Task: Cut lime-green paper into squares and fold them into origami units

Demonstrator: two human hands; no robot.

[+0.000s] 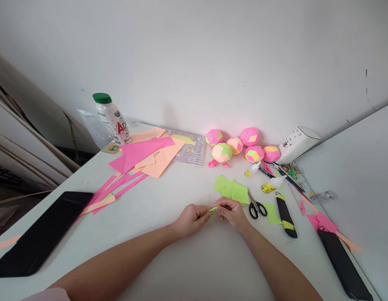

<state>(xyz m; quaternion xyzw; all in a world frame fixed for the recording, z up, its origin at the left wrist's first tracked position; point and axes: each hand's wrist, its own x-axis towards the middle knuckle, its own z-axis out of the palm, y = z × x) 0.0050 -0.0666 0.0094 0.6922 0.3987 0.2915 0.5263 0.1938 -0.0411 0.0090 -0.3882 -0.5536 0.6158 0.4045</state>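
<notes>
Between my two hands, above the white table, is a small folded piece of green paper (213, 210). My left hand (192, 218) pinches one end of it between thumb and fingers. The fingers of my right hand (232, 212) are closed on its other end. Just beyond my right hand lies a loose stack of green paper squares (232, 190). Black-handled scissors (256, 207) lie to the right of that hand, their blades pointing at the stack. A single green square (272, 213) rests beside the scissors.
Faceted paper balls (221, 152) line the wall. Glue bottles (273, 184) and a utility knife (286, 215) lie at right, near a dark phone (344, 265). Pink and orange sheets (144, 154), a white bottle (114, 121) and a black tablet-like slab (43, 234) are at left.
</notes>
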